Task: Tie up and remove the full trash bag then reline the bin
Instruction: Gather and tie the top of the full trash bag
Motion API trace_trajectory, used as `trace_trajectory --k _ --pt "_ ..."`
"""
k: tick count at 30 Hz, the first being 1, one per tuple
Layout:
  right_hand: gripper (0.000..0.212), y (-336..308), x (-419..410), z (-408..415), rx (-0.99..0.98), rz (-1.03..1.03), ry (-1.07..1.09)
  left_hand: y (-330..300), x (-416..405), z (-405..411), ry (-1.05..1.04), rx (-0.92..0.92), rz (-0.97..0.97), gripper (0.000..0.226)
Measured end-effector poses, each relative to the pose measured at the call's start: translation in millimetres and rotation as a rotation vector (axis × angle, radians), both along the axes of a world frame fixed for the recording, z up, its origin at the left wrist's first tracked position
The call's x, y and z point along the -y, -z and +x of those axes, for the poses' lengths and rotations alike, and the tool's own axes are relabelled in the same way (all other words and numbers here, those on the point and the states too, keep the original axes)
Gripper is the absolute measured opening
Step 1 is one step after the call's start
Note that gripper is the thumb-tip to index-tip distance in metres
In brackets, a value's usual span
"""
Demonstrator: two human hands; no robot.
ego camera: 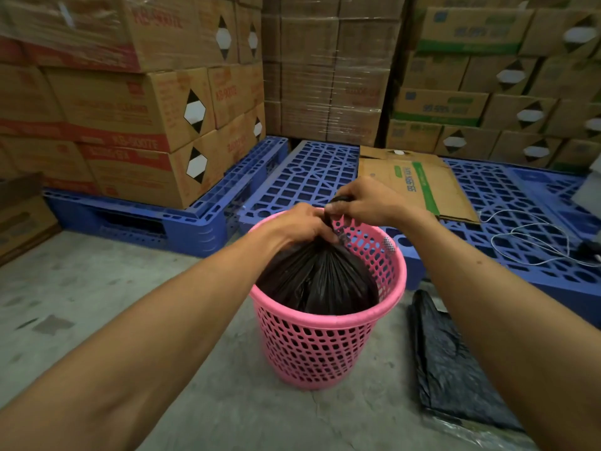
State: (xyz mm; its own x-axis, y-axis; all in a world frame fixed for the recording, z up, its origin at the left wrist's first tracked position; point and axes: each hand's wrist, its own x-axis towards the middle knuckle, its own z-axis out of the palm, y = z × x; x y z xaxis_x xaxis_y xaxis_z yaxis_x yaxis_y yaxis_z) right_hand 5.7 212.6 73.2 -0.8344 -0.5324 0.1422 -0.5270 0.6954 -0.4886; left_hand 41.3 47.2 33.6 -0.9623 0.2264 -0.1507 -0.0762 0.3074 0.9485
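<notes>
Head view, looking down at a pink bin (328,346) standing on the concrete floor (81,288) in front of blue pallets (312,170) stacked with cartons. Full black trash bag (317,281) sits inside the bin, its mouth gathered into a twisted neck above the rim. My left hand (300,227) is closed round the base of that neck; right hand (361,203) is pinched shut on the free end just above and beyond it, the two hands nearly touching. I judge the tying is under way, knot not yet visibly formed; fingers hide the crossing, so I can't tell how far the loop has got. To do it well: keep the left grip low and tight so the twist doesn't unwind, bring the tail round and through with the right, cinch down against the left fist, and only then lift. Fresh dark liner (452,369) lies flat on the floor just right of the bin, ready for relining.
</notes>
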Motion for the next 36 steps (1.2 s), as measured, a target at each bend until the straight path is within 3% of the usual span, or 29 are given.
trace_trajectory --k 4,6,9,14,19,21,24,26,29,36 --pt "0.032 -1.9 16.2 4.1 -0.077 0.044 0.017 16.5 -14.6 -6.3 -0.201 -0.194 -0.217 0.015" --pt "0.031 0.7 12.6 1.6 -0.073 0.006 0.072 22.2 -13.8 -5.3 -0.31 -0.339 -0.46 0.007" --pt "0.033 14.1 1.5 -6.2 -0.074 -0.049 0.2 27.4 -10.1 -8.9 -0.255 -0.646 -0.834 0.027" --pt "0.04 42.2 -13.4 -20.3 -0.048 -0.149 0.428 31.5 -12.3 -13.6 -0.186 -0.832 -0.755 0.035" --pt "0.034 70.4 -4.0 -27.6 0.067 -0.1 0.511 33.5 -4.8 -13.1 -0.11 -0.988 -0.753 0.017" --pt "0.026 74.1 3.9 -27.1 0.085 -0.084 0.507 29.5 -3.8 -12.1 -0.134 -0.898 -0.773 0.016" --pt "0.016 77.1 9.3 -31.4 0.139 -0.132 0.462 13.4 -10.1 -12.6 -0.307 -0.489 -0.702 0.026" --pt "0.014 80.2 7.7 -33.3 0.236 -0.245 0.427 3.9 -15.3 -15.3 -0.41 -0.158 -0.458 0.028" --pt "0.024 80.9 0.9 -29.4 0.383 -0.458 0.368 -2.8 -17.2 -15.4 -0.318 0.259 -0.022 0.017" --pt "0.024 71.2 -15.2 -17.6 0.431 -0.583 0.189 6.3 -14.3 -23.5 -0.327 0.397 0.201 0.024"
